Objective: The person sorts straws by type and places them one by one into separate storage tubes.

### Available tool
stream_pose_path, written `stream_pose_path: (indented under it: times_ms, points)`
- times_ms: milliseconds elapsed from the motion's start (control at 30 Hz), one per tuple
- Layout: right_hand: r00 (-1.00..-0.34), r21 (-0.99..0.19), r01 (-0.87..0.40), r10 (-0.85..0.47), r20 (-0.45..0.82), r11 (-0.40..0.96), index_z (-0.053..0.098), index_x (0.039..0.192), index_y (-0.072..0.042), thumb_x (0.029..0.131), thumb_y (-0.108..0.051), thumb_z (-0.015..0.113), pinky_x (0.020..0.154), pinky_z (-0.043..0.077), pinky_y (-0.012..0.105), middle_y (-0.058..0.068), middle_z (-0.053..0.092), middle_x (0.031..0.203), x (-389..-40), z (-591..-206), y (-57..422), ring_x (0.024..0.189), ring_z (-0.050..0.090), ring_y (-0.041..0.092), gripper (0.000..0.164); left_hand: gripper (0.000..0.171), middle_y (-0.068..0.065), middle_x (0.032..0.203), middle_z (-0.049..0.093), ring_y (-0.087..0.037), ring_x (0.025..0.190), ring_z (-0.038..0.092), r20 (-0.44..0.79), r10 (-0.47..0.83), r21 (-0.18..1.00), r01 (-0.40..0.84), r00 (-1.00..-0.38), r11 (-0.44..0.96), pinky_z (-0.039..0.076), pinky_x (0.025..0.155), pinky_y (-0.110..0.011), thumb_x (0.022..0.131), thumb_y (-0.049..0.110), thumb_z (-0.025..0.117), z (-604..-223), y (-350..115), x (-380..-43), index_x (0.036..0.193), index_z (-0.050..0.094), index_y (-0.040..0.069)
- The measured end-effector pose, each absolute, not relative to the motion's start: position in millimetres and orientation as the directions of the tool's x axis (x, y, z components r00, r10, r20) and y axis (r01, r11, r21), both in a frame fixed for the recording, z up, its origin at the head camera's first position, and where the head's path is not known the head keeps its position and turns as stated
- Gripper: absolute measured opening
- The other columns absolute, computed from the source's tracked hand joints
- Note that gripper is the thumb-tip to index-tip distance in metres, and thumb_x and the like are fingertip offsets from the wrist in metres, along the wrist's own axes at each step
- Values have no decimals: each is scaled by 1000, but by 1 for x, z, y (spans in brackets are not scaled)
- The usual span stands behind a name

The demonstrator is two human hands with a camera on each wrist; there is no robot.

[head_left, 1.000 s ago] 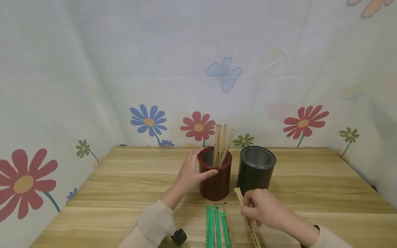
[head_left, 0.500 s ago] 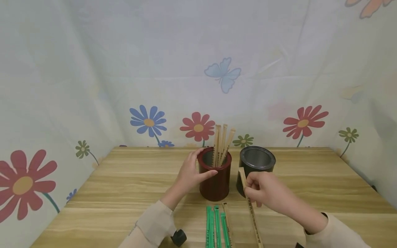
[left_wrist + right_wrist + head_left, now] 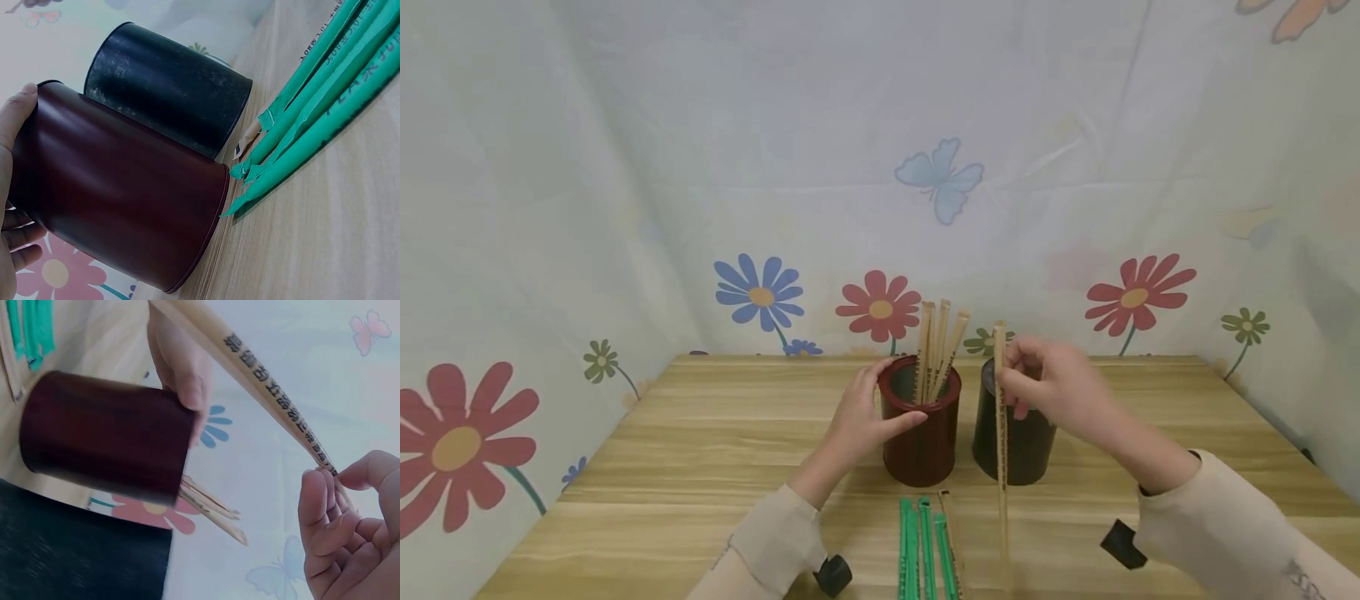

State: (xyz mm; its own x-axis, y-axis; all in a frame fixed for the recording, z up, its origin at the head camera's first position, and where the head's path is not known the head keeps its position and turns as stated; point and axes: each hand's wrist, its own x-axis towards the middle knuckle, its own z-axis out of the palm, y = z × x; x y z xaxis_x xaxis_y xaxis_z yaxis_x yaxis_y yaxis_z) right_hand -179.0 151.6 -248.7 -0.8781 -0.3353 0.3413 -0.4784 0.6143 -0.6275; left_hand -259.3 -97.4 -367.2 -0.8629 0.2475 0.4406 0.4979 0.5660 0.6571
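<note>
My left hand (image 3: pixel 859 417) holds a dark red canister (image 3: pixel 921 454) at its rim, thumb across the front and fingers at the far left side. Several brown paper-wrapped straws (image 3: pixel 931 354) stand in that canister, leaning apart. Between thumb and fingers, my right hand (image 3: pixel 1060 383) pinches another brown paper-wrapped straw (image 3: pixel 1002 450) near its top. This straw hangs nearly upright in front of the black canister (image 3: pixel 1032 450), whose opening is mostly hidden behind the hand. Dark printing along the held straw shows in the right wrist view.
Several green-wrapped straws (image 3: pixel 912 542) lie side by side on the wooden table (image 3: pixel 722 442), in front of the red canister. A brown-wrapped straw (image 3: pixel 951 533) lies next to them at the right. A flower-printed cloth (image 3: pixel 820 167) hangs behind the table.
My right hand has risen with the brown straw, from the table in front of the black canister up to its rim, and the straw now stands more upright. The left hand stays put.
</note>
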Motion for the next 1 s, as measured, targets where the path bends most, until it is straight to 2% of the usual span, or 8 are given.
stream_pose_path:
  times_ms: [100, 333, 600, 867, 1000]
  points:
    - [-882, -616, -471, -314, 353, 632, 55, 85, -7, 94, -13, 56, 51, 46, 27, 2, 62, 64, -184, -238, 153, 58, 61, 17, 11, 90, -14, 141, 48, -32, 131, 46, 439, 248, 662, 498, -863, 560, 42, 106, -53, 73, 48, 79, -368, -97, -260, 142, 40, 5]
    - [-874, -599, -469, -245, 419, 649, 56, 89, -8, 97, -24, 55, 44, 42, 28, 3, 64, 68, -198, -214, 156, 54, 58, 13, 17, 92, -14, 139, 49, -33, 129, 47, 465, 246, 649, 516, -851, 559, 44, 103, -54, 72, 50, 79, -370, -97, -261, 142, 41, 5]
    - [-841, -612, -497, -166, 516, 616, 56, 94, -5, 97, -26, 53, 43, 44, 28, -5, 65, 72, -215, -192, 160, 54, 58, 13, 21, 90, -14, 140, 48, -33, 131, 46, 436, 247, 674, 496, -865, 548, 42, 106, -53, 73, 48, 80, -367, -97, -259, 143, 40, 7]
    - [-807, -653, -513, -53, 588, 557, 59, 94, -6, 96, -27, 54, 43, 41, 26, -16, 64, 70, -234, -188, 153, 52, 58, 11, 21, 88, -14, 138, 49, -32, 130, 46, 432, 230, 683, 483, -872, 548, 42, 106, -53, 73, 43, 81, -366, -97, -257, 142, 41, 7]
    - [-787, -662, -525, -8, 617, 536, 59, 92, -5, 96, -26, 55, 47, 40, 24, -16, 64, 69, -245, -196, 148, 51, 59, 9, 22, 88, -14, 139, 49, -33, 130, 46, 437, 237, 679, 491, -868, 546, 42, 106, -53, 73, 42, 82, -366, -97, -257, 142, 41, 5]
